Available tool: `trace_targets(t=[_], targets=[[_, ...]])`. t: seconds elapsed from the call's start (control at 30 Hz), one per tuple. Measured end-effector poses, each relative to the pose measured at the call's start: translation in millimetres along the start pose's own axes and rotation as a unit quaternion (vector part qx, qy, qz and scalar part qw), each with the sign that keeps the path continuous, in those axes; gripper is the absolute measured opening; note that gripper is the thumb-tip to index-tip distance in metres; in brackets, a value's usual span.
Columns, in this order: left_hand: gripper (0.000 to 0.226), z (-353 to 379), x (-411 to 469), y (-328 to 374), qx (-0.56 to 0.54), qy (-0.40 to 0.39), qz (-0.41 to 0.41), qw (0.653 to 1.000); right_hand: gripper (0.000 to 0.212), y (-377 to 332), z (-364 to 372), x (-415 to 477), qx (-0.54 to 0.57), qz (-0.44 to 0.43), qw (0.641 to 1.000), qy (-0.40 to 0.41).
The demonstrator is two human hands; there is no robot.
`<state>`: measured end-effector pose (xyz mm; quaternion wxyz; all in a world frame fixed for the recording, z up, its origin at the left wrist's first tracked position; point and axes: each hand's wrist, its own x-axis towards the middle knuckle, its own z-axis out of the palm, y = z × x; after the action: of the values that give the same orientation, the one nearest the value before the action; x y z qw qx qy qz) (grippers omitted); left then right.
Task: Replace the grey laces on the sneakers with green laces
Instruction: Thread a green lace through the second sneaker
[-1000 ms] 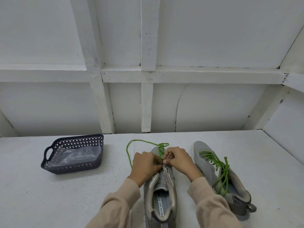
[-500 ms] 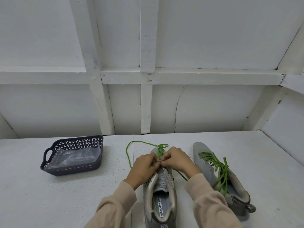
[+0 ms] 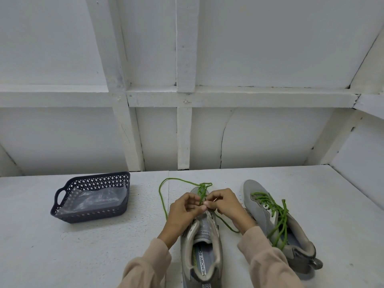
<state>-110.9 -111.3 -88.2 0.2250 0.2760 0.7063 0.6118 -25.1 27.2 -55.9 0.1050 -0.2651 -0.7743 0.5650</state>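
At 6 o'clock on the white surface (image 3: 311,194) the half-laced sneaker (image 3: 202,246) lies toe away, and the left hand (image 3: 184,210) and right hand (image 3: 226,206) both pinch its green lace (image 3: 163,196) over the lower eyelets, fingertips touching. The likely slip, I judge, is uneven ends or a skipped eyelet: the slack loop trailing toward 10 o'clock could snag or drag through, unlike on the laced sneaker (image 3: 261,206) at 3 o'clock. The insole (image 3: 202,260) reads "MEMORY FOA" — the rest is hidden.
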Motion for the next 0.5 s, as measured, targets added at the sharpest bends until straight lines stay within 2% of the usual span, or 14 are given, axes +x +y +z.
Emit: trace_targets(t=[0.4, 0.5], targets=[[0.03, -0.6, 3.0, -6.3, -0.022, -0.009, -0.02, 0.999, 0.016, -18.4, 2.1, 0.5, 0.147, -0.007, 0.989, 0.006], [0.026, -0.1, 1.2, -6.8, -0.052, -0.009, -0.023, 0.998, 0.015, -27.7, 1.5, 3.6, 0.142, -0.033, 0.989, -0.006]])
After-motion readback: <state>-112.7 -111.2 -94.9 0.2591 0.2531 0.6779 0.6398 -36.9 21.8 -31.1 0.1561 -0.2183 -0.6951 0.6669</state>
